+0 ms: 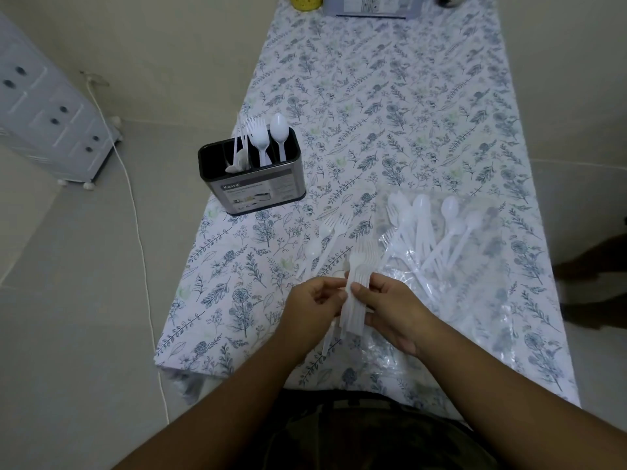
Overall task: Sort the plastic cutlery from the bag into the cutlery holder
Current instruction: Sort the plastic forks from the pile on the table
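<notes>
Both hands meet over the near part of the table on a stack of white plastic forks [360, 266], tines pointing away. My left hand [314, 305] pinches the stack's left side and my right hand [390, 308] grips its right side. A clear plastic bag [451, 286] lies to the right with several white spoons and forks [431, 228] on it. Loose forks and a spoon [334, 228] lie on the cloth just beyond my hands. The dark metal cutlery holder [252, 178] stands at the table's left edge, holding knives, forks and a spoon upright in separate compartments.
The table carries a floral cloth [390, 106]. At its far end stand a yellow container [305, 1] and a grey box [373, 5]. Left of the table, on the floor, are a white drawer unit [51, 117] and a white cable [135, 212].
</notes>
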`<control>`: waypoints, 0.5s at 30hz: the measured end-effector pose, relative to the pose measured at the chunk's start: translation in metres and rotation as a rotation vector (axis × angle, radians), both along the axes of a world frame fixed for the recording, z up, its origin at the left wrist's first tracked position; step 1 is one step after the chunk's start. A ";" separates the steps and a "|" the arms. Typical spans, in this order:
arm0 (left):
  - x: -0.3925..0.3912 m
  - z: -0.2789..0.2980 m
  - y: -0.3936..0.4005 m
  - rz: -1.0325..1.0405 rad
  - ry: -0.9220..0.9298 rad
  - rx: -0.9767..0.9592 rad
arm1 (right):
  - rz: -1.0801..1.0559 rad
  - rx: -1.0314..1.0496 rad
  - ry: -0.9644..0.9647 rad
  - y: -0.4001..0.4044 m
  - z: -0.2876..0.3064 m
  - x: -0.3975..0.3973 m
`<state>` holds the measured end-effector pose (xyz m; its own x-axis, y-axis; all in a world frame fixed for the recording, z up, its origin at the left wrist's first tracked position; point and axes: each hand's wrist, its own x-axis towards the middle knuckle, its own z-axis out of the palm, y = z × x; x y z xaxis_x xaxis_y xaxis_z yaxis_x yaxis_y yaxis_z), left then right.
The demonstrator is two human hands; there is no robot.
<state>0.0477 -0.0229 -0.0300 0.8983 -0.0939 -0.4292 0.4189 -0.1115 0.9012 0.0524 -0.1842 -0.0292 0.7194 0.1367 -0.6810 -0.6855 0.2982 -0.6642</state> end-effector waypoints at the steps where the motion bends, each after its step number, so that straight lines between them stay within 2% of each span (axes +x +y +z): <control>1: 0.001 -0.002 0.000 -0.032 -0.061 0.070 | 0.007 0.002 -0.008 0.000 0.000 0.000; 4: 0.007 -0.001 -0.001 -0.195 -0.318 0.382 | 0.054 -0.058 -0.023 0.000 -0.001 -0.002; 6: 0.015 -0.003 -0.001 -0.250 -0.423 0.554 | 0.057 -0.112 -0.021 0.000 -0.001 -0.003; 10: 0.043 -0.019 0.002 -0.170 -0.374 0.747 | -0.005 -0.126 0.037 -0.003 -0.007 -0.003; 15: 0.059 -0.032 0.001 -0.255 -0.351 0.894 | -0.029 -0.106 0.042 -0.005 -0.004 -0.002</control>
<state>0.1070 -0.0224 -0.0619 0.9859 -0.0734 -0.1501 0.0137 -0.8598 0.5104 0.0509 -0.1888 -0.0333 0.6924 0.0415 -0.7203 -0.7055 0.2482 -0.6639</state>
